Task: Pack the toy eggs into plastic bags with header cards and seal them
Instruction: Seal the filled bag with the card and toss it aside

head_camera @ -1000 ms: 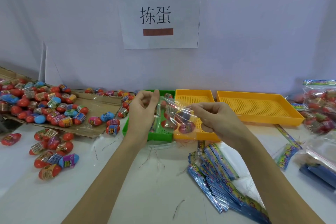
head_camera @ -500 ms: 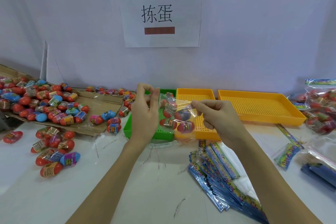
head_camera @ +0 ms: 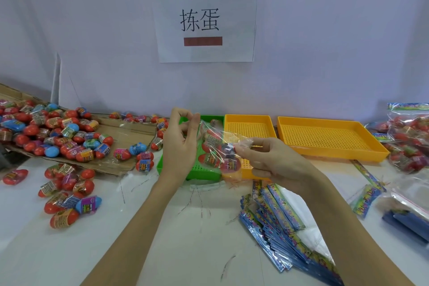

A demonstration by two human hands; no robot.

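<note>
A clear plastic bag [head_camera: 217,146] with several toy eggs inside hangs in the air over the green tray [head_camera: 173,170]. My left hand [head_camera: 180,144] pinches the bag's top left corner with thumb and fingertips. My right hand [head_camera: 271,160] pinches the top right corner, palm up. Loose red, blue and pink toy eggs [head_camera: 67,137] lie heaped on flattened cardboard at the left, with more eggs [head_camera: 67,195] on the white table. A fan of blue header cards [head_camera: 276,223] lies under my right forearm.
Two orange perforated trays [head_camera: 325,139] stand at the back right, the small one [head_camera: 248,126] beside the green tray. Filled bags of eggs [head_camera: 408,139] pile up at the far right. A zip bag [head_camera: 411,199] and loose cards [head_camera: 366,193] lie near the right edge. A paper sign [head_camera: 204,18] hangs on the wall.
Both hands have kept hold of the bag's top corners. My right hand has dropped a little and turned more palm up, so the bag's top edge now slopes down to the right.
</note>
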